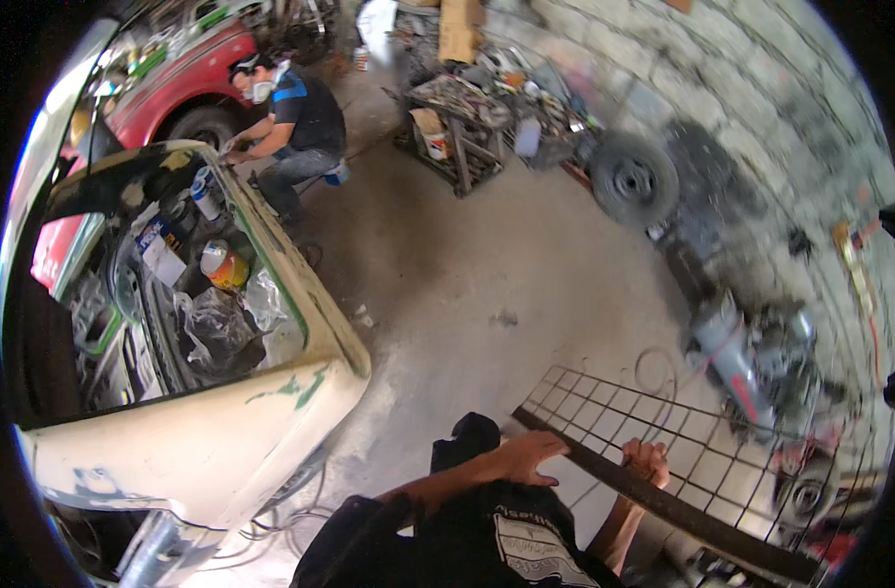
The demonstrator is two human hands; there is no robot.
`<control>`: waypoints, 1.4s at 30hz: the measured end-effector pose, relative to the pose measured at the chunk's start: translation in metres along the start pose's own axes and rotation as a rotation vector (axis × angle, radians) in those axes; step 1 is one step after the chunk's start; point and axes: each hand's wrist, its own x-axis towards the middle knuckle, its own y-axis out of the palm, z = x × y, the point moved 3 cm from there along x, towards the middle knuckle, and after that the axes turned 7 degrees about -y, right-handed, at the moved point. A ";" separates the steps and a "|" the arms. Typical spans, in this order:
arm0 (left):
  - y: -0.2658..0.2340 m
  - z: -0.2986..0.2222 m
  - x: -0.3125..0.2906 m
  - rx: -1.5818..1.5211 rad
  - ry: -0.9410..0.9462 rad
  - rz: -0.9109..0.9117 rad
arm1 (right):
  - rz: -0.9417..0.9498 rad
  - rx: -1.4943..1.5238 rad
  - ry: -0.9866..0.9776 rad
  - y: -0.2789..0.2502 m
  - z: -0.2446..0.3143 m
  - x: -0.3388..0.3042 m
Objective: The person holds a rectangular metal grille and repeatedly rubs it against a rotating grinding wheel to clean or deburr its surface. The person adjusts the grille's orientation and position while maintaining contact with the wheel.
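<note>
In front of my body a dark metal bar [653, 490] runs slantwise from the middle toward the lower right. A wire grid panel [653, 412] with square openings extends from its far side. My left hand [528, 457] lies against the bar near its left end, fingers stretched out and thumb apart. My right hand [646, 463] is on the grid side of the bar, its fingers curled closed at the wires. The bar crosses in front of my right forearm and hides part of it.
A cream vehicle body [222, 441] stands left, holding cans [224, 265] and plastic bags. A co-worker [296, 127] sits beside it, near a red vehicle [178, 78]. A cluttered workbench [457, 108], a wheel [636, 178] and a grey cylinder tank [732, 363] line the block wall.
</note>
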 end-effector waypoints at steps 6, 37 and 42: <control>-0.120 0.088 0.099 0.026 -0.296 -0.552 | 0.023 0.032 0.370 0.069 -0.135 0.215; -0.900 0.537 0.443 0.217 -0.604 -1.252 | 0.355 0.152 0.857 0.500 -0.761 0.946; -1.037 0.618 0.449 0.211 -0.514 -1.245 | 0.380 0.119 0.803 0.583 -0.873 1.022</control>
